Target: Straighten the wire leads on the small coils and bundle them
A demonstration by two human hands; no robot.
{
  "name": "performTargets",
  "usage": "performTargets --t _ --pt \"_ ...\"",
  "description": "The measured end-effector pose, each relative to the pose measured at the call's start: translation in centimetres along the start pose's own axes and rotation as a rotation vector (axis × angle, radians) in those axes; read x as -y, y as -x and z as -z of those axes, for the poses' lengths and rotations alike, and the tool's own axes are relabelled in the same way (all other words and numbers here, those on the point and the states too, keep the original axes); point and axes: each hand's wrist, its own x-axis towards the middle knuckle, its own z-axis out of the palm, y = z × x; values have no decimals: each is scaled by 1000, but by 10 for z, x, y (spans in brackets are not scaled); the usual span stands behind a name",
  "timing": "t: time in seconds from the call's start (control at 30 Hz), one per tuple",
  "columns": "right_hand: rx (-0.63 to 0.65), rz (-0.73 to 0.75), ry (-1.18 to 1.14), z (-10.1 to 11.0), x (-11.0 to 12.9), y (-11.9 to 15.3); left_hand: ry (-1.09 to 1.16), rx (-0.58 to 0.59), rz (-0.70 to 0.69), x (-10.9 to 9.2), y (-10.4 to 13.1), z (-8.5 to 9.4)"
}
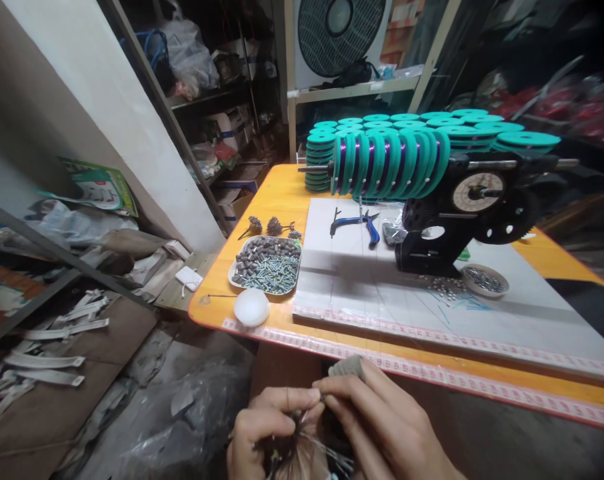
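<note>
At the bottom of the head view, below the table's front edge, my two hands work close together. My left hand (267, 427) is closed around a bundle of thin pale strands (305, 450) with dark parts among them. My right hand (387, 417) pinches a small dark piece (323, 398) right beside my left fingertips; its exact kind is too small to tell. A grey cover (349, 367) sits on a finger of my right hand. Fine lines run over the board toward my hands from a row of teal spools (389, 163) wound with purple line.
On the yellow table (215, 280) are a tray of small metal parts (269, 267), a white round lid-like piece (252, 307), blue-handled pliers (355, 223) and a dish of small pieces (485, 280). A black geared stand (432, 240) carries the spools above the white board (342, 300).
</note>
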Motion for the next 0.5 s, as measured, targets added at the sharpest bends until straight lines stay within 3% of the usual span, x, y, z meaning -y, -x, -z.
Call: performTargets --t 0.13,0.37,0.5 --pt "53 65 -106 -4 -14 4 -25 35 -9 3 -4 2" --pt "56 20 -191 -2 -16 6 -28 125 66 4 -6 8" --pt "68 46 -180 -4 -17 6 -13 62 42 7 -4 5"
